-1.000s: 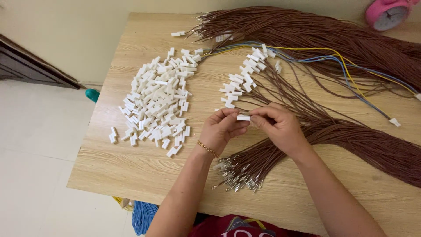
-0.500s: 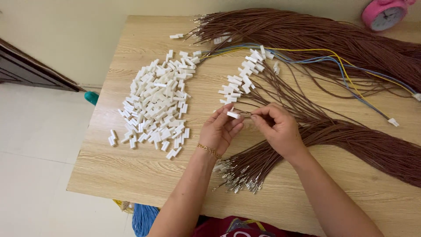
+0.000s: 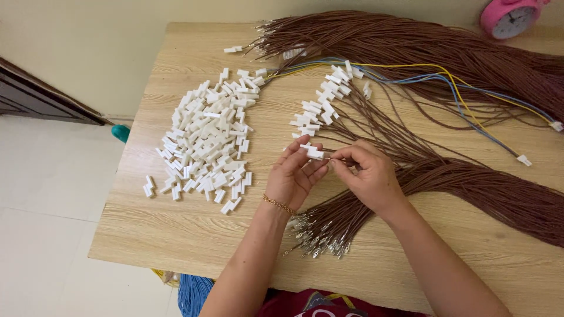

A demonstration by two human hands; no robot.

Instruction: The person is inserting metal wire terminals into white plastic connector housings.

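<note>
Left hand: I see my left hand near the middle of the table, fingers pinched around a small white plug held at the fingertips.
Right hand: my right hand sits just right of it, thumb and forefinger closed on the end of a thin brown wire that points at the plug; the two hands almost touch.
Plug and wire: the wire tip is at the plug's right end; I cannot tell whether the metal end is inside yet.
Wrist: a thin gold bracelet rides on the left wrist.
Near bundle: under my hands a bundle of brown wires runs off to the right, its bare metal ends fanned out near the table's near edge.
Loose plugs: a big pile of white plugs lies to the left, a few strays at its near left.
Finished ones: a smaller cluster of plugs on wires lies beyond my hands.
Far side: more brown wires, with yellow and blue wires across them, and a pink clock at the far right corner.
Table: light wood table.
Risk: I judge the thin metal end could bend or miss the slot if pushed at an angle; the small plug could slip from the pinch; my forearm could drag the fanned ends off the near edge.
</note>
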